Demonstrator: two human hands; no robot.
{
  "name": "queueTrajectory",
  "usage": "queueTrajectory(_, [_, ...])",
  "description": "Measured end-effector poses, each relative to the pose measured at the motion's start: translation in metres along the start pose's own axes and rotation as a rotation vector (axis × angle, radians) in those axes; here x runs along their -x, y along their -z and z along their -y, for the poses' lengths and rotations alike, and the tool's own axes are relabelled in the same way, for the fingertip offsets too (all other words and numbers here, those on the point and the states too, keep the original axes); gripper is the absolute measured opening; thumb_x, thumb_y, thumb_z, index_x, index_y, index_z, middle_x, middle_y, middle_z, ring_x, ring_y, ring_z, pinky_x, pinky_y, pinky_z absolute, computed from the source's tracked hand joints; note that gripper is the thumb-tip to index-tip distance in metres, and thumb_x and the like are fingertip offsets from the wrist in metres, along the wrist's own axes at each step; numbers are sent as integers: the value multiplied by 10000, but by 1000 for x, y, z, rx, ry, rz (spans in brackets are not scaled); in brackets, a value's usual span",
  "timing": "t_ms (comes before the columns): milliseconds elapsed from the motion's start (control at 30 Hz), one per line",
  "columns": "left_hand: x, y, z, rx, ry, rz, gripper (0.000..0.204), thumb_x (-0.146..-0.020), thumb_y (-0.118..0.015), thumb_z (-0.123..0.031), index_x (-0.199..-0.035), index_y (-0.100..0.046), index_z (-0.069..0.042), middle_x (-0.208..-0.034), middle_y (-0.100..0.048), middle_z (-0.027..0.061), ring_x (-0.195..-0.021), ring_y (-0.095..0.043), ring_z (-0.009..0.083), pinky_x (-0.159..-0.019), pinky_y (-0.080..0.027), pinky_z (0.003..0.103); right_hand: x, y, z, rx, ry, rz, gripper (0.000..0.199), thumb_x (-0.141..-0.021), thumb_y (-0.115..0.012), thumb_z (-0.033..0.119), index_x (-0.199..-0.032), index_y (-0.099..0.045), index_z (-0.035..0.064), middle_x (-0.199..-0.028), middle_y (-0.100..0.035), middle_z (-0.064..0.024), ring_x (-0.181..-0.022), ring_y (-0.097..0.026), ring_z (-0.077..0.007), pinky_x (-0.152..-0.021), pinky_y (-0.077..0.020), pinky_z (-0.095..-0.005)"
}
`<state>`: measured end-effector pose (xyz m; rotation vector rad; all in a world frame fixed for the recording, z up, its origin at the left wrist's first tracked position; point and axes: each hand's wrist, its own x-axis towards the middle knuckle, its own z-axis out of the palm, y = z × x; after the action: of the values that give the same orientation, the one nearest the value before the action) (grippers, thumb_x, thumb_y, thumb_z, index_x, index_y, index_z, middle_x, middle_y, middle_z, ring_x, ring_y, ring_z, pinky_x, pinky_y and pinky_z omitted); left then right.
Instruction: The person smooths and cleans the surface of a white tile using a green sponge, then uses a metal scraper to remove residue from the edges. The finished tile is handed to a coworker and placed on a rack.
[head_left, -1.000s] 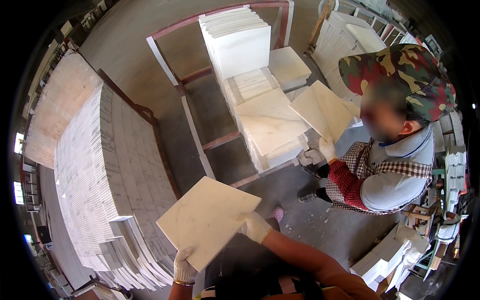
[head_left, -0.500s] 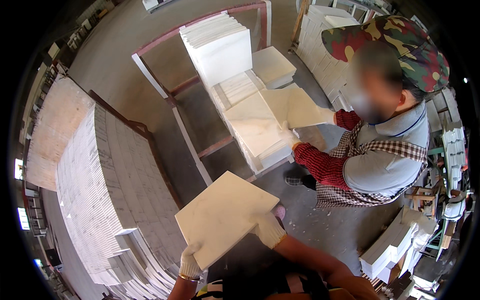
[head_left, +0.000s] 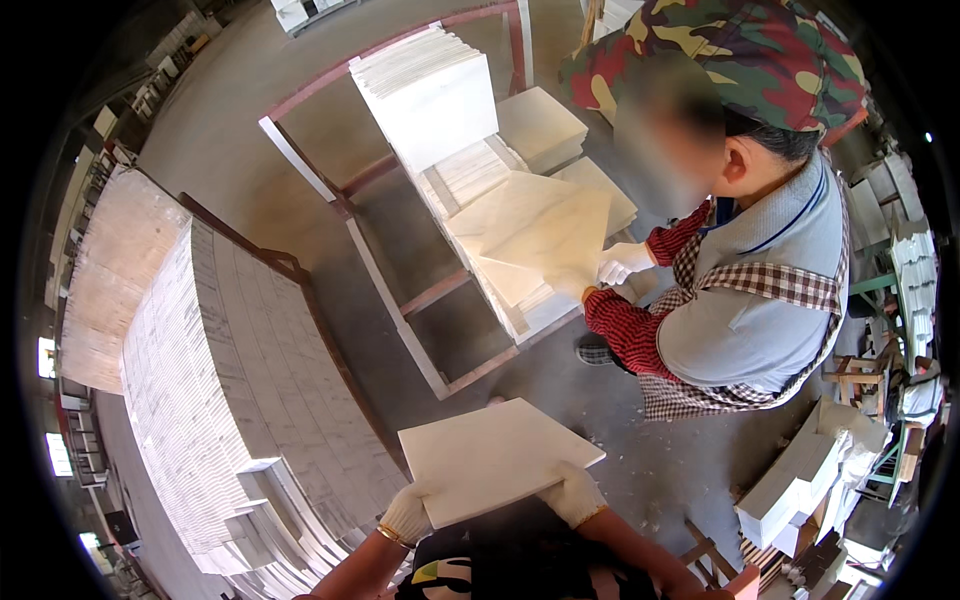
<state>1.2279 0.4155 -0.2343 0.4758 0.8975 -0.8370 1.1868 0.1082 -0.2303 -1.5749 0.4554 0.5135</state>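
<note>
A square, pale cream stone tile [head_left: 500, 455] is held flat in front of my body. My left hand [head_left: 410, 512], in a white knit glove, grips its left near edge. The gloved right hand [head_left: 574, 495] has hold of the right near side. Fingers under the slab are hidden. Across from me, a co-worker [head_left: 770, 330] in a camouflage cap, checked apron and red striped sleeves tilts another cream tile [head_left: 550, 222] over a tile stack, a white-gloved hand [head_left: 625, 262] at its side.
Upright white tiles [head_left: 432, 100] stand in a metal frame [head_left: 395, 310] ahead, with a low tile stack [head_left: 540, 125] beside them. At left rises a large wall of stacked tiles [head_left: 270, 370]. White slabs [head_left: 795, 490] lie at lower right.
The tile in my hands has moved right and nearer my body and flattened, its edge facing me. The co-worker has leaned left and turned their tile over the stack.
</note>
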Motion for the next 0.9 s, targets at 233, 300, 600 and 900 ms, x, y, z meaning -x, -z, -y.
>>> queueTrajectory(233, [-23, 0, 51, -137, 13, 49, 579, -861, -600, -29, -1394, -411, 91, -1337, -556, 247, -1180, -612, 384, -1012, -527, 521, 41, 28, -94, 170, 125, -86, 300, -899, -680, 138, -1114, -636, -67, -1109, -684, -168, -1047, -665, -284, -883, -555, -372])
queueTrajectory(300, [-30, -1, 78, -153, 39, 59, 506, -894, -593, -36, -1360, -441, 87, -1299, -578, 223, -1145, -630, 350, -991, -541, 494, 58, 42, -132, -8, 49, -141, 322, -912, -620, 103, -1175, -580, -78, -1169, -647, -178, -1091, -644, -300, -898, -566, -402])
queueTrajectory(600, [-73, -41, 211, -311, 94, 150, 456, -917, -606, -52, -1335, -465, 62, -1219, -608, 158, -1103, -648, 289, -986, -539, 426, 179, 122, -180, -794, 52, -366, 371, -893, -500, 18, -1253, -508, -67, -1218, -613, -194, -1130, -632, -316, -909, -588, -471])
queueTrajectory(900, [-6, -229, 294, -931, 154, 102, 559, -857, -623, -2, -1376, -434, 74, -1257, -604, 207, -1143, -635, 327, -1006, -523, 457, 276, 168, -198, -1433, 139, -566, 400, -865, -526, -6, -1261, -520, -65, -1233, -619, -179, -1146, -632, -308, -968, -569, -395])
